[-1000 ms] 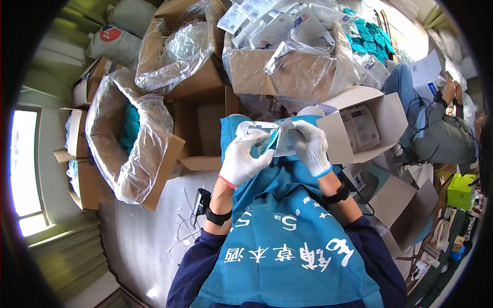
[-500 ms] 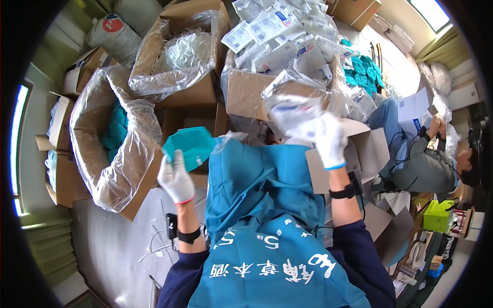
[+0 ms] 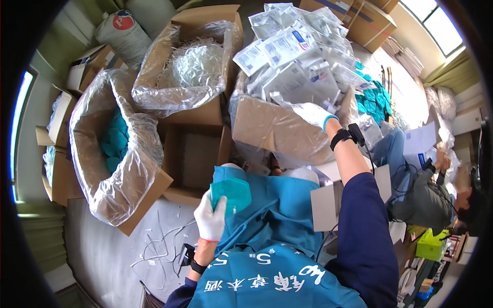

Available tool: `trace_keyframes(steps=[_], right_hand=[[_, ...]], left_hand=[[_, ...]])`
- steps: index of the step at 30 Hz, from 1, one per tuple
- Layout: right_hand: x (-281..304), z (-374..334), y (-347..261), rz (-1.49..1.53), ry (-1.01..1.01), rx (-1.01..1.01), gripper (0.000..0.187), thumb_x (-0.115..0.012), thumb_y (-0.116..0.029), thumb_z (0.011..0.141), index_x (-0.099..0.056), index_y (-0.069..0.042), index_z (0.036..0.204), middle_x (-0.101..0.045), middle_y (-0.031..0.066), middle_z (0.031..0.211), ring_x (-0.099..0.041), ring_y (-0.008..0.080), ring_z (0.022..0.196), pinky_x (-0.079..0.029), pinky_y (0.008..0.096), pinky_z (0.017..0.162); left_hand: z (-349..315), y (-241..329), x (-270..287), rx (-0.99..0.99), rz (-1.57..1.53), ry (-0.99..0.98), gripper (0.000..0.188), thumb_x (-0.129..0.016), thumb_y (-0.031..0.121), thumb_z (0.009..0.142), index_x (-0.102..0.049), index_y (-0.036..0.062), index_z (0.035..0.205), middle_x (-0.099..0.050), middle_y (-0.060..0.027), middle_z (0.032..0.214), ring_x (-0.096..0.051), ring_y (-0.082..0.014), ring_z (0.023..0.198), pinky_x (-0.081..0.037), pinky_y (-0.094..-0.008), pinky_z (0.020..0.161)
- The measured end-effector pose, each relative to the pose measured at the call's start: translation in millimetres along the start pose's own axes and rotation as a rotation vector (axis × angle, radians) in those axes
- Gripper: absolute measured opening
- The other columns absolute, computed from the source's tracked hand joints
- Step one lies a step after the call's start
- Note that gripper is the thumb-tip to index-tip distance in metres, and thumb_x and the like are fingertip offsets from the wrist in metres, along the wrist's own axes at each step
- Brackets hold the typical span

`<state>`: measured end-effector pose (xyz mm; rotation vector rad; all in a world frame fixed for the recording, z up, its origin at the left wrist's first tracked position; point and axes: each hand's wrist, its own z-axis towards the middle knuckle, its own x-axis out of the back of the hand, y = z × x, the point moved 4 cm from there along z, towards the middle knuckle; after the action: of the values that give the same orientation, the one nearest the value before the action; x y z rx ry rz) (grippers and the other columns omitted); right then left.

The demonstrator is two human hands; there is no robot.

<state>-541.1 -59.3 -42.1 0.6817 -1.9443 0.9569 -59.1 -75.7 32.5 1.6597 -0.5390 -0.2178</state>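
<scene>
My left hand [image 3: 209, 218], in a white knit glove, pinches a teal face mask [image 3: 232, 196] by its left side, thumb on top. The mask hangs over the lap of my blue apron [image 3: 267, 205]. My right hand [image 3: 312, 114], gloved too, reaches forward to the near edge of a plastic-lined cardboard box [image 3: 267, 123]. White and clear plastic packages [image 3: 290, 79] are heaped high in that box. The right fingers lie against the heap and are partly lost in it, so whether they grip a package does not show.
Left of me stands a plastic-lined box [image 3: 149, 190] with teal masks [image 3: 115, 136] inside. Beside it is an open carton [image 3: 192, 149]; behind, a box of pale shredded strips [image 3: 195, 64]. An open carton [image 3: 326, 205] sits by my right knee. Another person [image 3: 426, 195] sits at the right.
My right hand has moved forward from above my lap to the heap, where the package it carried no longer stands out. My left hand brought the mask nearer and rightward, over the apron.
</scene>
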Motion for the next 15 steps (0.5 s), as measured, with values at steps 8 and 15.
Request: trace_keyframes(steps=[8,15], right_hand=[[-33,61,9,0.088,-0.222,-0.076,0.079,-0.033,-0.066,0.099,-0.039,-0.008,0.152,-0.039,0.0164,0.158,-0.032,0.0304,0.148,-0.023,0.0411,0.120],[-5,41,-4,0.132,-0.213,-0.191,0.077,-0.037,-0.061,0.100,-0.054,0.003,0.139,-0.050,0.0241,0.147,-0.046,0.0356,0.139,-0.034,0.0436,0.113]], left_hand=[[12,30,5,-0.125,0.407,0.087,0.086,-0.069,-0.008,0.083,-0.025,0.0028,0.157,-0.071,-0.0156,0.093,-0.069,-0.0175,0.079,-0.056,-0.0296,0.075],[35,19,-1,-0.115,0.232,0.028,0.026,-0.075,0.005,0.086,-0.069,-0.0022,0.110,-0.071,-0.0100,0.085,-0.065,-0.0101,0.078,-0.053,-0.0267,0.075]])
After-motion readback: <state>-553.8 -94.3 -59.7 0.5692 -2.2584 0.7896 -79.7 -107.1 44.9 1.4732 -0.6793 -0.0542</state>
